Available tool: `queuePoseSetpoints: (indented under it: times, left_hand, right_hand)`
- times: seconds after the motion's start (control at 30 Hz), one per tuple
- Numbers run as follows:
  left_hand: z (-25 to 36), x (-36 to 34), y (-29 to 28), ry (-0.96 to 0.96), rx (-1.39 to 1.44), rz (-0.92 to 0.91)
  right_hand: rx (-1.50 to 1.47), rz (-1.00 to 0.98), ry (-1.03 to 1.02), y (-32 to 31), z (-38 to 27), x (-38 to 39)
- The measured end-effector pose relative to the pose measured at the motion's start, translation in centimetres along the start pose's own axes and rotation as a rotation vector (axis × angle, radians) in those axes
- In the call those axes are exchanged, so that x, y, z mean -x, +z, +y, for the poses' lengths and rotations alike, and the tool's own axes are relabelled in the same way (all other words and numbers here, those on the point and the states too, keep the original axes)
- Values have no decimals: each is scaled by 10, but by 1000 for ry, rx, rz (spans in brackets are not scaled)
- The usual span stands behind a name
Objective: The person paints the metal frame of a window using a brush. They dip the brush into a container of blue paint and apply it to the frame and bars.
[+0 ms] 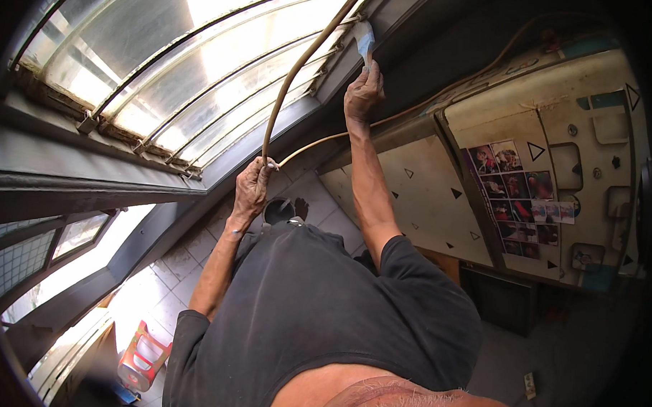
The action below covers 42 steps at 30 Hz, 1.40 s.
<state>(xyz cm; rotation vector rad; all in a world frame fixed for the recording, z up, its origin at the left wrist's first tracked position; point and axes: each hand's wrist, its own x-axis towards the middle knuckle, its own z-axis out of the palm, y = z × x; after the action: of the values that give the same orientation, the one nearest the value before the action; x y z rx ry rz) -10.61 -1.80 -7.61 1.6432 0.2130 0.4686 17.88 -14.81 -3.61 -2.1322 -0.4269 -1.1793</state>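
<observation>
My right hand (363, 97) is raised at the upper middle, closed around the handle of a paintbrush (365, 45) with a light blue middle part. The brush's tip is up against the grey frame (336, 73) at the right side of the barred window. Lower and to the left, my left hand (252, 189) is closed on a brown cable (282, 94). From that hand the cable rises in front of the window bars. A thinner, paler length (317, 141) runs off to the right from the same hand.
The barred window (202, 63) fills the upper left. A pale cabinet (405, 185) with stickers and photos stands right. On the tiled floor are a dark round container (277, 211) below my left hand and a red container (142, 358) lower left. A window stands open (40, 254) at left.
</observation>
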Motion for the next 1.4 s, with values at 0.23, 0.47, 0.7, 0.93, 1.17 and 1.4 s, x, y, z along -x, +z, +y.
queuePoseSetpoints:
  times: [0.23, 0.47, 0.7, 0.93, 1.17, 1.4]
  left_hand:
    - [-7, -1, -1, 21, 49, 3]
    - [-7, 1, -2, 6, 11, -11]
    - [-3, 2, -1, 24, -8, -3]
    - [-5, 2, -2, 16, -9, -2]
    - [-3, -1, -1, 55, 19, -16]
    - [-11, -4, -1, 64, 3, -13]
  right_hand:
    - [24, -161, 99, 16, 4, 35]
    - [-26, -6, 14, -4, -12, -8]
    - [-15, -188, 81, -13, 10, 48]
    - [100, -394, 9, -34, -8, -13]
    - [222, -533, 10, -1, -18, -49]
    - [281, -549, -79, 0, -36, -83]
